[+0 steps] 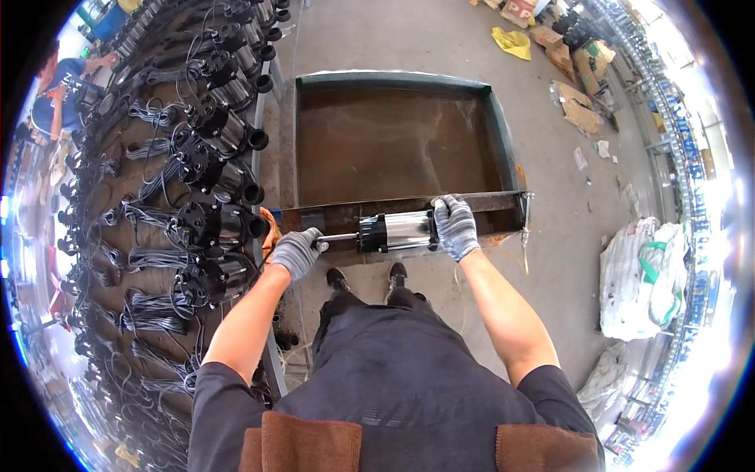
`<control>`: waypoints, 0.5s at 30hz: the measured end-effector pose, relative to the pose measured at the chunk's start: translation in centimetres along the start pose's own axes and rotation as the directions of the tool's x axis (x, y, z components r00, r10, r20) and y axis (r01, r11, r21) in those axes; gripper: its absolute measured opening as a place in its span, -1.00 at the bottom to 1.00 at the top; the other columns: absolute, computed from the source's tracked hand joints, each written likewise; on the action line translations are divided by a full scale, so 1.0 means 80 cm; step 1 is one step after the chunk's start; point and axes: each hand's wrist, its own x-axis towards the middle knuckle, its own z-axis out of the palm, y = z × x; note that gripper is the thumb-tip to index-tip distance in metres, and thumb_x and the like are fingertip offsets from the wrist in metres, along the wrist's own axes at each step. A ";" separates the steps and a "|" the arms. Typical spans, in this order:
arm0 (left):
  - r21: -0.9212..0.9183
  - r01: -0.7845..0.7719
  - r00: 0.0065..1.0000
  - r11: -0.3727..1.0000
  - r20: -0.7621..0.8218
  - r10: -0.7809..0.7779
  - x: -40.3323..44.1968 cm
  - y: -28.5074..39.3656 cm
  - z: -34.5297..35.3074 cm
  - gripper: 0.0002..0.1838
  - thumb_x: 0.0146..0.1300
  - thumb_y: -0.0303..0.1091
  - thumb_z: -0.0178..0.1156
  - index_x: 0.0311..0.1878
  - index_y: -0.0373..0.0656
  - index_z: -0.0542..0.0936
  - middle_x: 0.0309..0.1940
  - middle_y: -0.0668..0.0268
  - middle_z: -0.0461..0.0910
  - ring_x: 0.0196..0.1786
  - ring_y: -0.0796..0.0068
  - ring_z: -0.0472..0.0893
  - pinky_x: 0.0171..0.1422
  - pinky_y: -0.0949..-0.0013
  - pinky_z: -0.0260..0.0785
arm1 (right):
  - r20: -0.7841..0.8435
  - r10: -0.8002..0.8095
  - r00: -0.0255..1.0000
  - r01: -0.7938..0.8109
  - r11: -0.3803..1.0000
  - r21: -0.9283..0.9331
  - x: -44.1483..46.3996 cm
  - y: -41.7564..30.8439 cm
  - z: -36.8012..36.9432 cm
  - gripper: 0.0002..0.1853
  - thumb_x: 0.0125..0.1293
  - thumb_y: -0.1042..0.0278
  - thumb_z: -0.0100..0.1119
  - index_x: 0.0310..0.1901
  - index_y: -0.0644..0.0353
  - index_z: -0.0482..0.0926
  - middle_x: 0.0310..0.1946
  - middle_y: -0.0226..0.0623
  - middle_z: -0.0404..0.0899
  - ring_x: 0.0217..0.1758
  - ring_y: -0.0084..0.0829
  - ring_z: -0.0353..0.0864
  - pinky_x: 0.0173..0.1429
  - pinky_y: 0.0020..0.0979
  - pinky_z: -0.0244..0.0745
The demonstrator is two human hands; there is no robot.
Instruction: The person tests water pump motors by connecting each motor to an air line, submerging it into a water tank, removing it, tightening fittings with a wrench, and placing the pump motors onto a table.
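A pump motor (405, 231) with a shiny steel body and black end parts lies sideways over the near ledge of a metal tank. My right hand (456, 227), in a grey striped glove, is wrapped around the motor's right end. From the motor's left end a thin metal rod (340, 237) runs out to my left hand (296, 252). That hand, gloved alike, is closed around the rod's outer end; whether the rod is a shaft or a tool, I cannot tell.
The shallow tank (504, 130) with brownish content sits ahead of me. Along the left, a long table bears rows of black and steel pumps (224, 175) with coiled cables. Another person (59, 98) stands beyond it. White sacks (641, 279) and cardboard (578, 108) lie on the right.
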 end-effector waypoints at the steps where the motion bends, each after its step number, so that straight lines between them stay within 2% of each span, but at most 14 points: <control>1: -0.011 0.016 0.998 1.000 -0.054 -0.017 -0.005 0.009 0.000 -0.80 0.38 -0.24 0.38 -0.09 -0.15 0.67 -0.42 0.27 0.71 -0.39 0.40 0.69 -0.29 0.31 0.49 | -0.006 0.007 1.000 -0.007 1.000 -0.012 0.000 -0.002 -0.002 -0.72 0.50 0.25 0.08 -0.16 0.30 0.68 -0.12 0.09 0.66 0.03 0.12 0.60 0.21 0.00 0.48; 2: -0.403 0.065 0.998 0.913 0.021 -0.062 -0.009 0.007 0.008 -0.77 0.40 -0.23 0.37 -0.03 -0.16 0.66 -0.34 0.28 0.74 -0.35 0.37 0.72 -0.27 0.34 0.51 | 0.000 0.018 1.000 -0.018 1.000 0.007 0.000 -0.007 -0.005 -0.71 0.51 0.24 0.08 -0.16 0.31 0.68 -0.12 0.09 0.66 0.04 0.13 0.60 0.22 0.00 0.48; 3: -0.724 0.129 0.991 0.677 0.110 -0.071 -0.008 0.003 0.013 -0.74 0.42 -0.23 0.36 0.04 -0.16 0.66 -0.26 0.28 0.77 -0.31 0.35 0.75 -0.25 0.37 0.53 | -0.011 0.007 1.000 -0.007 1.000 0.000 0.000 -0.006 -0.004 -0.71 0.51 0.24 0.08 -0.16 0.31 0.68 -0.11 0.10 0.66 0.04 0.13 0.60 0.23 0.00 0.48; 4: -0.861 0.270 0.961 0.432 0.269 -0.065 -0.006 -0.008 0.012 -0.70 0.43 -0.28 0.34 0.13 -0.17 0.62 -0.20 0.29 0.77 -0.27 0.37 0.74 -0.22 0.41 0.54 | -0.020 -0.004 1.000 0.004 1.000 -0.008 -0.001 -0.004 -0.004 -0.70 0.51 0.24 0.08 -0.16 0.32 0.68 -0.11 0.10 0.66 0.04 0.13 0.60 0.24 -0.01 0.47; 5: -0.899 0.411 0.910 0.153 0.414 -0.015 -0.005 -0.019 0.002 -0.65 0.44 -0.33 0.32 0.22 -0.17 0.58 -0.15 0.30 0.76 -0.23 0.40 0.74 -0.19 0.44 0.55 | -0.026 -0.016 1.000 0.016 1.000 -0.014 -0.002 -0.004 -0.003 -0.70 0.51 0.24 0.08 -0.16 0.32 0.68 -0.11 0.10 0.67 0.04 0.13 0.60 0.24 -0.01 0.47; 6: -0.835 0.534 0.845 -0.130 0.530 0.073 -0.005 -0.025 -0.004 -0.59 0.45 -0.38 0.29 0.32 -0.18 0.54 -0.09 0.31 0.75 -0.19 0.42 0.73 -0.16 0.48 0.56 | -0.002 -0.001 1.000 0.001 1.000 -0.006 -0.002 -0.008 -0.007 -0.69 0.51 0.24 0.09 -0.14 0.33 0.68 -0.09 0.10 0.67 0.05 0.14 0.60 0.27 -0.01 0.47; 9: -0.963 0.269 0.963 -0.018 0.269 0.000 -0.023 0.007 -0.009 -0.41 0.47 -0.49 0.22 0.53 -0.15 0.34 0.00 0.27 0.71 -0.07 0.49 0.70 -0.08 0.51 0.56 | 0.020 -0.017 1.000 0.018 1.000 -0.013 0.000 -0.004 -0.007 -0.70 0.50 0.24 0.09 -0.12 0.33 0.69 -0.09 0.10 0.67 0.05 0.13 0.60 0.27 -0.01 0.47; 10: -0.960 0.252 0.968 0.125 0.252 -0.013 -0.023 0.015 -0.016 -0.33 0.43 -0.61 0.17 0.57 -0.11 0.26 0.06 0.22 0.64 -0.08 0.53 0.67 -0.04 0.49 0.55 | 0.023 -0.018 1.000 0.018 1.000 -0.020 0.000 -0.005 -0.008 -0.70 0.50 0.24 0.09 -0.12 0.33 0.69 -0.10 0.10 0.67 0.05 0.12 0.60 0.27 -0.01 0.47; 13: -0.818 0.265 0.955 0.511 0.296 -0.021 -0.016 -0.002 -0.007 -0.38 0.45 -0.59 0.17 0.54 -0.14 0.29 0.05 0.23 0.63 -0.07 0.54 0.66 -0.09 0.49 0.53 | 0.020 -0.009 1.000 0.009 1.000 -0.017 0.000 -0.006 -0.008 -0.70 0.50 0.24 0.09 -0.12 0.34 0.69 -0.10 0.10 0.67 0.05 0.12 0.60 0.27 -0.02 0.46; 14: -0.851 0.206 0.966 0.483 0.257 0.041 -0.004 -0.035 0.025 -0.45 0.45 -0.55 0.20 0.47 -0.17 0.35 -0.12 0.28 0.67 -0.20 0.58 0.66 -0.23 0.48 0.49 | 0.034 -0.008 0.999 0.009 1.000 -0.025 -0.001 -0.009 -0.010 -0.69 0.51 0.23 0.08 -0.12 0.34 0.69 -0.10 0.10 0.67 0.06 0.13 0.60 0.28 -0.01 0.46; 15: -0.818 0.275 0.942 0.506 0.334 0.028 0.001 -0.035 0.019 -0.47 0.45 -0.52 0.22 0.44 -0.17 0.37 -0.18 0.30 0.68 -0.26 0.58 0.66 -0.28 0.48 0.48 | 0.033 -0.010 0.999 0.011 1.000 -0.022 0.000 -0.008 -0.009 -0.68 0.51 0.23 0.07 -0.12 0.34 0.69 -0.10 0.10 0.67 0.07 0.13 0.59 0.28 -0.01 0.46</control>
